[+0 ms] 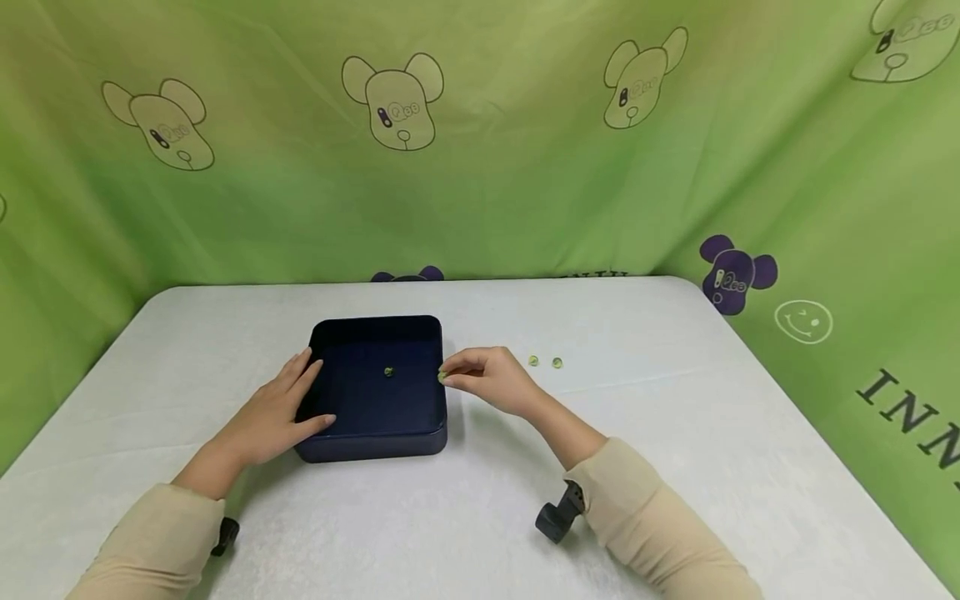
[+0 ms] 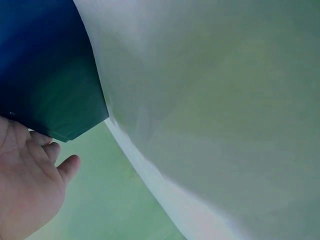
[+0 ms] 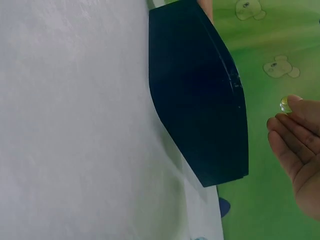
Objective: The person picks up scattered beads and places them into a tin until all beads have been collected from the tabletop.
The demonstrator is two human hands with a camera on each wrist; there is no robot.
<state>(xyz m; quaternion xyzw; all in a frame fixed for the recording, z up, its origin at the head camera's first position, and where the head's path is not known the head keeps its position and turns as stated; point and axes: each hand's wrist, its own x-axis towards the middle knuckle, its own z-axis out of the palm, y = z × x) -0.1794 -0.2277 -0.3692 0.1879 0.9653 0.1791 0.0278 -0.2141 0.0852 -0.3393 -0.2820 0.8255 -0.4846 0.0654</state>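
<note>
A dark blue square box [image 1: 367, 447] without a lid stands on the white table. My left hand [image 1: 266, 414] rests on its left rim, fingers spread and fairly straight. In the left wrist view, that hand [image 2: 30, 180] is beside the box wall [image 2: 65, 90]. My right hand [image 1: 495, 381] pinches a small clear yellow-green marble [image 3: 284, 104] between thumb and fingers, at the box's right rim. Inside the box, one similar marble [image 1: 388, 372] lies on the floor. Right of my right hand, a marble [image 1: 533, 361] and another marble [image 1: 557, 363] lie on the table.
The white-covered table [image 1: 465, 533] extends around the box on all sides. Behind and beside it hangs a green curtain [image 1: 517, 192] printed with bear heads. A black wrist camera [image 1: 555, 521] sticks out from the right sleeve, low over the table.
</note>
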